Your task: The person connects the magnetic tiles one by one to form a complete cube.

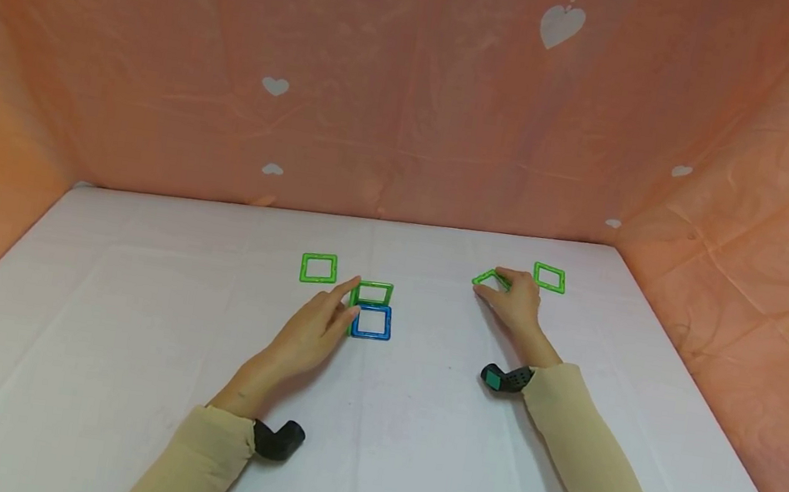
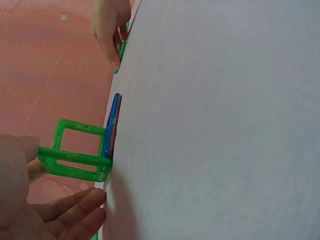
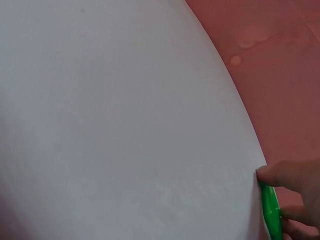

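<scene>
My right grip [image 1: 519, 301], part-spread, pinches a green frame [image 1: 484, 275]; my left grip [image 1: 309, 332] pinches the upright green square [image 2: 75, 156]; careless nudge could part it from blue square [image 2: 113, 122]

Wht-cloth tbl [image 1: 411, 450] | flat blue frm [image 1: 370, 336], upr. grn frms [image 2: 75, 156] | L grn frm [image 1: 304, 267] | R grn frm [image 1: 551, 290]

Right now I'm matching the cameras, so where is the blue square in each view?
Head: blue square, just below centre, beside the left hand.
Left wrist: blue square, left of centre, edge-on.
Right wrist: not in it.
Shared landmark: the right hand, pinching a green piece.
</scene>
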Motion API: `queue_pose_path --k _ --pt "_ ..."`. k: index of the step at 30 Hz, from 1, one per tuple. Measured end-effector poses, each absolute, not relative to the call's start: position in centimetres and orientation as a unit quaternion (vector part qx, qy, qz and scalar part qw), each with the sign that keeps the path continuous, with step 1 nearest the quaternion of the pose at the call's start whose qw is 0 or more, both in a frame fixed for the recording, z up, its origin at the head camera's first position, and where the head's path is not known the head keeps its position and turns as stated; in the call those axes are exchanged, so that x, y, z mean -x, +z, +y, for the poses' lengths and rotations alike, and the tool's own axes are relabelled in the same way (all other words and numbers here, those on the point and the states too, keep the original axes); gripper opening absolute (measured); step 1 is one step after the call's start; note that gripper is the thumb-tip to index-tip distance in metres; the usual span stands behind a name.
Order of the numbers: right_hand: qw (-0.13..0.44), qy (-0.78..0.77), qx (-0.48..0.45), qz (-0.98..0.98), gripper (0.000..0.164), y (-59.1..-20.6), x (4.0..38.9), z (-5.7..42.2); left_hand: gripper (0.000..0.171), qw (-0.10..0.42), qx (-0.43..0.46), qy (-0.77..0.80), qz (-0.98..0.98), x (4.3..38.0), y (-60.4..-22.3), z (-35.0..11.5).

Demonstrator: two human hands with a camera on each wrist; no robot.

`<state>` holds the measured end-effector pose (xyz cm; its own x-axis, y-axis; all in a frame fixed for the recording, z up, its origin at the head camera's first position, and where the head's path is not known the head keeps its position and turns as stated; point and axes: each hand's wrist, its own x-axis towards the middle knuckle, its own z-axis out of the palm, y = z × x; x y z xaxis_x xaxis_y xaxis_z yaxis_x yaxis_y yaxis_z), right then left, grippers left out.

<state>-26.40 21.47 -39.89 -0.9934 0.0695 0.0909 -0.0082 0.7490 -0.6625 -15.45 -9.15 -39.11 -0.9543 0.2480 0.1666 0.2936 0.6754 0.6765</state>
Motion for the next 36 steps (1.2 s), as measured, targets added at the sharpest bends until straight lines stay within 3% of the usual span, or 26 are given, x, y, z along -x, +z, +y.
queue_pose_path --k 5,18,36 --pt "0.073 0.356 0.017 -0.931 0.058 -40.0 26.4 21.3 0.051 0.031 0.148 -0.374 -0.915 15.3 -39.0 -9.1" --pt "0.049 0.447 0.035 -0.892 0.059 -39.6 25.9 20.5 0.051 0.028 0.150 -0.372 -0.916 15.4 -39.0 -9.1" --pt "0.085 0.516 -0.036 -0.852 0.056 -39.6 25.3 19.4 0.052 0.022 0.147 -0.373 -0.916 15.4 -38.9 -9.1"
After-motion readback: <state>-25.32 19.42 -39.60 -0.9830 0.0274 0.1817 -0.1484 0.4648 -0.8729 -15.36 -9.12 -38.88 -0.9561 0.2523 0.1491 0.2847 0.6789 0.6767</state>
